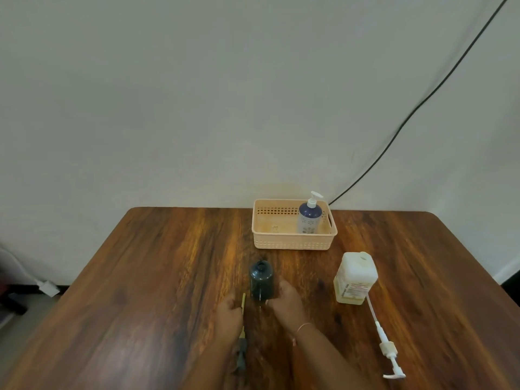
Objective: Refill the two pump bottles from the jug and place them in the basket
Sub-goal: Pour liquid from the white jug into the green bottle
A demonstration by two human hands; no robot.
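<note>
A dark pump bottle (261,278) stands open, without its pump, near the middle of the wooden table (157,277). My right hand (285,301) is wrapped around its lower right side. My left hand (230,312) holds the dark pump head with its yellowish tube (242,327) just left of the bottle. A blue bottle with a white pump (309,216) stands in the right end of the peach basket (292,243). The white jug (355,278) stands uncapped to the right, its long white pump (384,337) lying on the table beside it.
The basket stands at the table's far edge against a pale wall. A black cable (422,99) runs down the wall behind it. A white plug (49,287) lies on the floor at the left.
</note>
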